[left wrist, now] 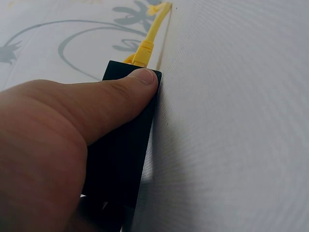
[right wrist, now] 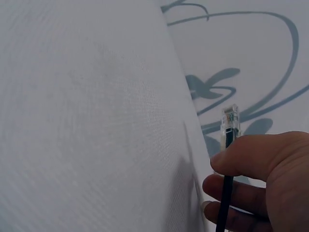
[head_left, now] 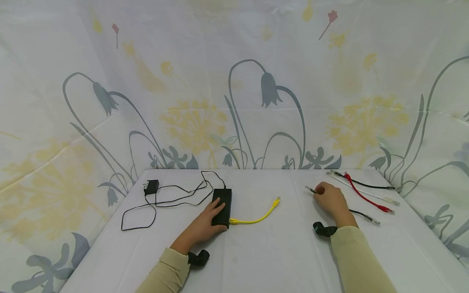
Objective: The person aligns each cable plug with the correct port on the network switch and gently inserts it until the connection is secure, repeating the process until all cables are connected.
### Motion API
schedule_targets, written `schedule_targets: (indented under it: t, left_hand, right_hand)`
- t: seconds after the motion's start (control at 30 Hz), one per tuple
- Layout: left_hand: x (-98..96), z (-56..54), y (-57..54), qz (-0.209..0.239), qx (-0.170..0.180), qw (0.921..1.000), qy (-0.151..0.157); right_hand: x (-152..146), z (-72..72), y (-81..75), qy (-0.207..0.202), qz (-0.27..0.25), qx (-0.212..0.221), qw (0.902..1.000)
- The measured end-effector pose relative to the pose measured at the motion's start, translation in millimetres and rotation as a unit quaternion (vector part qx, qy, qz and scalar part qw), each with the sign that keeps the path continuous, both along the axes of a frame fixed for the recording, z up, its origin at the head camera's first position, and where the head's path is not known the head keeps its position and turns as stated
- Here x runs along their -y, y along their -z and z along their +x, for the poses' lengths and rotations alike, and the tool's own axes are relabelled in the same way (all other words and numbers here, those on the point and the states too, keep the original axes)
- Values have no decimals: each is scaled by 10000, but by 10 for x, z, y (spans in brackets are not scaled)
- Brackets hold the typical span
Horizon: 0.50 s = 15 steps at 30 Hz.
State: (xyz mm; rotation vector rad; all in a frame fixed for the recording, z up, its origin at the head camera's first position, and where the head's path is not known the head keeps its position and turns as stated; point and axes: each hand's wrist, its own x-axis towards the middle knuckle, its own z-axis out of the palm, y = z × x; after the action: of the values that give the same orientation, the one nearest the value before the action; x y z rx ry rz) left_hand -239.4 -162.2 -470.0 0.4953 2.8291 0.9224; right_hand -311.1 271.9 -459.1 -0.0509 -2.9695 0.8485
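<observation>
My left hand (head_left: 200,227) holds a small black network switch (head_left: 227,195) flat on the table, fingers over its top and thumb along its near end. A yellow Ethernet cable (head_left: 256,222) is plugged into the switch's right side, its other plug lying loose. In the left wrist view the thumb presses the black casing (left wrist: 123,159) close by the yellow plug (left wrist: 143,52). My right hand (head_left: 331,201) pinches a black Ethernet cable (right wrist: 225,198) between thumb and fingers. Its clear plug (right wrist: 231,118) sticks out beyond the fingertips, and its other end (head_left: 371,219) lies right of the wrist.
A black power adapter (head_left: 151,186) sits at the back left, its thin cord (head_left: 176,206) looping across to the switch's far end. At the back right lie a red cable (head_left: 360,194), a white cable (head_left: 366,192) and another black cable (head_left: 370,186), crossing one another.
</observation>
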Motion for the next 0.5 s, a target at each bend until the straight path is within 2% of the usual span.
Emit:
schedule_targets:
  t: [0.23,0.5]
  left_hand:
    - [2,-3,4,2,4,10000,-4]
    - [6,-11,12,-1,-9,10000,-4]
  right_hand:
    - [39,-13,2,-173,-123,-204,9996]
    - [74,-12,-28,-292,-376,-71,9988]
